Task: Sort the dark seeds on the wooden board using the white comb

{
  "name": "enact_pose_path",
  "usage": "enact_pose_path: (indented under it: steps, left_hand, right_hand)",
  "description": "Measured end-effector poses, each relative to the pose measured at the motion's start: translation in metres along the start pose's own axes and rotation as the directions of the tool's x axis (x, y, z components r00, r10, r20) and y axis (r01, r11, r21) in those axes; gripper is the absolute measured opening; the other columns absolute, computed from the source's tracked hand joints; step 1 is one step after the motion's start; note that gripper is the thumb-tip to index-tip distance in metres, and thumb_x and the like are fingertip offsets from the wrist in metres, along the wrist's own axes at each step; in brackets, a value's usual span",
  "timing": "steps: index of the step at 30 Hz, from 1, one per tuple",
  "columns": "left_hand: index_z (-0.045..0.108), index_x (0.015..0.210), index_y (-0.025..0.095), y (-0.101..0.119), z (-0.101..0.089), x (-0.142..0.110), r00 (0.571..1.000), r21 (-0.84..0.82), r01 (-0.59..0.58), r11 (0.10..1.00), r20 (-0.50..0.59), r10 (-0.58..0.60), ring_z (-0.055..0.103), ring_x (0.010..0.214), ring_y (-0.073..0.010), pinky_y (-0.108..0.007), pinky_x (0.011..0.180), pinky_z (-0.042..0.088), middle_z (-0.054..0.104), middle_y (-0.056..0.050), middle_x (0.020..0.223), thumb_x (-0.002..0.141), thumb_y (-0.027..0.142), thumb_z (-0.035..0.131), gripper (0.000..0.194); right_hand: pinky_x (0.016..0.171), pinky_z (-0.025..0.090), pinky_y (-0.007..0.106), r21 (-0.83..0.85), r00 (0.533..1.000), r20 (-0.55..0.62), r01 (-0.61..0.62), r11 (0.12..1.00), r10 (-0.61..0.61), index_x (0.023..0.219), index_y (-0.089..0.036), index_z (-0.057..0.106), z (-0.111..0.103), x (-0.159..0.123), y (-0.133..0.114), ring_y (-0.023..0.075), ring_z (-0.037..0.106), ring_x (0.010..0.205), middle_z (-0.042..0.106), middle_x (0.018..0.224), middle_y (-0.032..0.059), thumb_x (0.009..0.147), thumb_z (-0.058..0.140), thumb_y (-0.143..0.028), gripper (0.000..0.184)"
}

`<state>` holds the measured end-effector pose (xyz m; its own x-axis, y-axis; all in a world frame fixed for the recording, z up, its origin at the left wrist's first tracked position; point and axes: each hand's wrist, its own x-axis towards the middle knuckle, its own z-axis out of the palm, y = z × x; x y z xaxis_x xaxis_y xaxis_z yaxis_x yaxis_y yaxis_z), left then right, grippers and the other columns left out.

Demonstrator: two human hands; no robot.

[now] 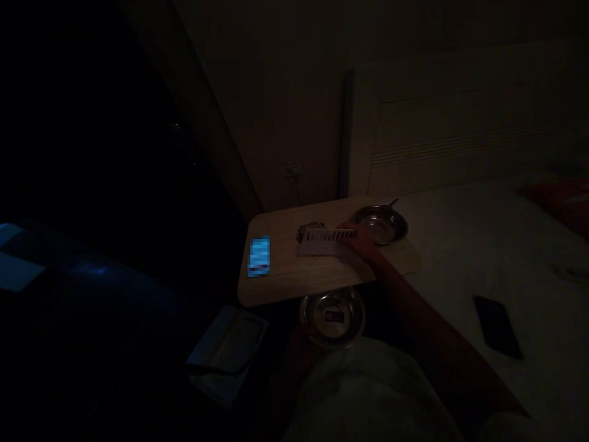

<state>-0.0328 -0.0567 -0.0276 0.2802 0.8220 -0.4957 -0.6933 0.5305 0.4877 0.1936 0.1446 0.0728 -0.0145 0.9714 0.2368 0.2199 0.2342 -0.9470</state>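
The scene is very dark. My right hand [359, 240] is closed on the end of a pale, flat plastic piece with a row of slots [322, 244], which stands on edge on a small wooden table [285, 285]. Just behind that piece lies a heap of small dark bits [309, 229], too dim to name. My left hand [304, 344], in deep shadow, grips the near left side of a shiny metal bowl [352, 328] below the table's front edge. A dark label [334, 316] shows inside this bowl.
Another metal bowl [386, 226], with a thin utensil handle [393, 202] at its rim, stands at the table's back right. A lit phone [258, 256] lies on the left. A bed [451, 245] with a dark tablet or phone [497, 327] adjoins. A pale bag [225, 356] sits below left.
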Motion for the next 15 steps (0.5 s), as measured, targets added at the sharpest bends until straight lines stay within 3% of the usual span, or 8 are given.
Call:
enact_pose_path:
  steps: [4, 10, 15]
  left_hand:
    - [0.078, 0.088, 0.013, -0.002, -0.003, 0.002, 0.998, 0.006, 0.03, 1.0, -0.055, -0.029, 0.07, 0.112, -0.0398, -0.054, 0.113, 0.04, 0.08, -0.014, 0.089, 0.067, 0.02, 0.074, 0.022]
    - [0.076, 0.099, 0.02, -0.005, -0.008, 0.0, 0.997, 0.003, -0.056, 0.998, -0.056, 0.056, 0.066, 0.122, -0.0388, -0.055, 0.115, 0.039, 0.08, -0.01, 0.105, 0.066, 0.017, 0.077, 0.034]
    - [0.075, 0.078, 0.019, -0.008, -0.02, -0.003, 0.985, 0.109, -0.088, 0.99, -0.137, 0.103, 0.067, 0.118, -0.0394, -0.054, 0.117, 0.034, 0.079, -0.009, 0.084, 0.062, 0.012, 0.08, 0.018]
  right_hand:
    - [0.062, 0.044, 0.024, -0.001, 0.987, 0.157, -0.02, 1.0, 0.02, 0.075, -0.016, 0.073, 0.007, -0.005, 0.005, 0.0149, 0.06, 0.064, 0.07, 0.068, -0.0007, 0.059, 0.064, -0.02, 0.018]
    - [0.058, 0.038, 0.024, -0.001, 0.998, 0.04, -0.045, 0.999, 0.045, 0.068, -0.018, 0.069, 0.017, 0.002, 0.012, 0.0133, 0.051, 0.059, 0.061, 0.06, -0.0035, 0.056, 0.065, -0.02, 0.013]
    - [0.06, 0.04, 0.026, 0.006, 0.996, -0.072, -0.047, 0.999, 0.047, 0.072, -0.019, 0.069, 0.016, 0.004, 0.015, 0.0153, 0.054, 0.063, 0.064, 0.065, -0.0021, 0.056, 0.063, -0.021, 0.017]
